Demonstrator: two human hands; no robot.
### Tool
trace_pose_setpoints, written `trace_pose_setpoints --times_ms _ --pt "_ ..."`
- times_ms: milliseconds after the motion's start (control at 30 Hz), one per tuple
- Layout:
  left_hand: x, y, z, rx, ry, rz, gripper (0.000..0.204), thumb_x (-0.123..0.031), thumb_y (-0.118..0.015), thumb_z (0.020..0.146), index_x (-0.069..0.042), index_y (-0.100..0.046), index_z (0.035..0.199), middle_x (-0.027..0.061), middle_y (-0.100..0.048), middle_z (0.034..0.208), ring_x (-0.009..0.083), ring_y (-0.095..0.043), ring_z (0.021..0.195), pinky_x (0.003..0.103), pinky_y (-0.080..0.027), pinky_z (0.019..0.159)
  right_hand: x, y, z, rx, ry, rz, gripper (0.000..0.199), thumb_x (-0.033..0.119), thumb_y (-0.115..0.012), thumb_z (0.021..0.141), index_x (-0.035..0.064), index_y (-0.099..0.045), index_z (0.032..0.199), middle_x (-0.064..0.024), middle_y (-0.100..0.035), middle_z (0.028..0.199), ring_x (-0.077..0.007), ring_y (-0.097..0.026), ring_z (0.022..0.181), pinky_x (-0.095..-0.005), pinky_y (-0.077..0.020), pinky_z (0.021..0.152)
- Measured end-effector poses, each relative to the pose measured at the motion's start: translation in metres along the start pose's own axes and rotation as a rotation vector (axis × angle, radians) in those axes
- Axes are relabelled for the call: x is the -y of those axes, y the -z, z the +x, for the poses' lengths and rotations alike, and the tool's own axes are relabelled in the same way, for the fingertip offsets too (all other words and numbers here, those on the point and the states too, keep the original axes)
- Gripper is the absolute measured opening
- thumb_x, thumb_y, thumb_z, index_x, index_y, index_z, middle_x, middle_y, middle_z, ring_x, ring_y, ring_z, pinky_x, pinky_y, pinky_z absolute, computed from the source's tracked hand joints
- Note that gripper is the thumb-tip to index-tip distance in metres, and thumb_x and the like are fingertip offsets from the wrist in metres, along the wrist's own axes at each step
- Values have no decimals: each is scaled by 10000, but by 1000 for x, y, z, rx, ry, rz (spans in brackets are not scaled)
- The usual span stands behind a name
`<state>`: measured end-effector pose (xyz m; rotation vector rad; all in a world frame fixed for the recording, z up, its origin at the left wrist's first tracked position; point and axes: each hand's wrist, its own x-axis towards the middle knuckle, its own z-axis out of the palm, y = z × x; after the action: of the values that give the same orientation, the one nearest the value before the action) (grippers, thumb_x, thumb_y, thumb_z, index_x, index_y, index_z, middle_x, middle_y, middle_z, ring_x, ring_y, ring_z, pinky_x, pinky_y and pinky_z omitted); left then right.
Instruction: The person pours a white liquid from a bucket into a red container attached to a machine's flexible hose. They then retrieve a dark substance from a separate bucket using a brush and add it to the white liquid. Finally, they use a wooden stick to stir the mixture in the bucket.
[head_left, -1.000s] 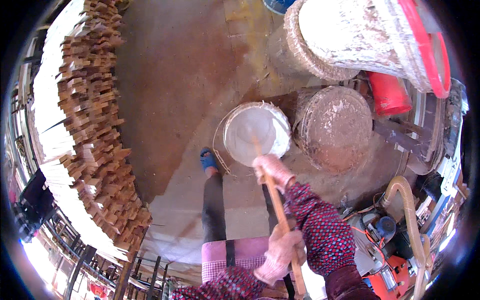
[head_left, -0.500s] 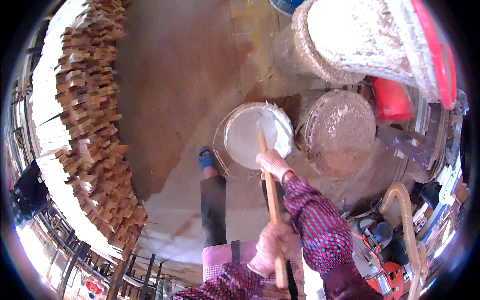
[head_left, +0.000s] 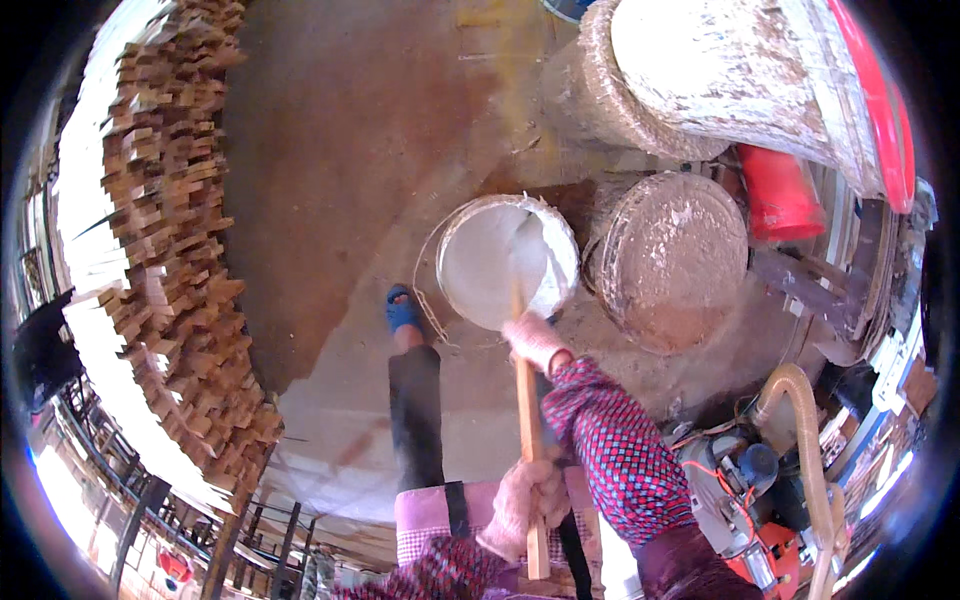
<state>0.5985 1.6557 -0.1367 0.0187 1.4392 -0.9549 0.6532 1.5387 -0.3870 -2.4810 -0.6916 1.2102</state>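
Note:
Both my hands, in pale pink knit gloves, are closed round a long wooden stick [head_left: 529, 415]. My right hand [head_left: 536, 341] grips it farther along, close to the rim of a white bucket [head_left: 567, 250]. My left hand [head_left: 524, 503] holds it near its top end, in front of my pink apron [head_left: 420, 512]. The stick's far end reaches into the bucket, where a whitish-grey, smooth-looking mass [head_left: 488, 255] lies. Its tip is hidden or blurred there. The bucket's thin handle [head_left: 428, 290] hangs down on its left side.
A dusty round lidded drum [head_left: 680, 265] stands right of the bucket, with a red bucket [head_left: 780, 195] and a large whitish barrel [head_left: 740, 80] behind. Stacked wood strips [head_left: 175, 270] line the left. A machine with a ribbed hose [head_left: 815, 450] is at lower right.
The stick has swung a little: its top end has come left, so it stands straighter in view. Both hands stay on it. The whole view has shifted slightly.

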Motion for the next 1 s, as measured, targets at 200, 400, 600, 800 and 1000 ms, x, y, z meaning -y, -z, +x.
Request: trace_pose_setpoints --times_ms 200,400,600,800,1000 --pt "75 -31 -53 73 -73 -166 204 -165 -566 846 -121 -441 1002 -30 -370 557 147 -419 421 309 -330 361 60 46 -30 319 -541 999 109 148 -689 672 75 -610 655 -173 -598 595 -328 -641 613 -411 -506 568" --pt "15 29 32 301 -128 -233 62 -166 -543 857 -123 -499 863 -49 -388 558 105 -403 419 272 -347 379 2 3 37 -26 -28 50 175 135 -587 779 -1 -620 675 -199 -607 620 -315 -646 593 -419 -521 543" --pt "78 -32 -51 121 -32 -269 189 -113 -569 810 -132 -462 965 -22 -394 577 131 -404 428 277 -338 384 72 71 -52 350 -503 931 246 197 -552 771 -45 -598 763 -116 -558 592 -227 -592 528 -369 -470 512" --pt "17 30 33 369 -40 -319 99 -199 -560 840 -117 -510 864 -41 -423 572 128 -420 426 278 -336 370 -6 -5 24 -74 67 -10 166 130 -540 799 25 -633 710 -198 -614 640 -347 -640 624 -442 -508 548" --pt "72 -32 -57 7 64 -167 114 -126 -550 828 -119 -438 802 8 -399 557 164 -416 415 302 -335 376 75 61 -56 307 -639 1082 254 200 -601 767 -48 -594 710 -96 -534 543 -210 -565 465 -362 -469 456"
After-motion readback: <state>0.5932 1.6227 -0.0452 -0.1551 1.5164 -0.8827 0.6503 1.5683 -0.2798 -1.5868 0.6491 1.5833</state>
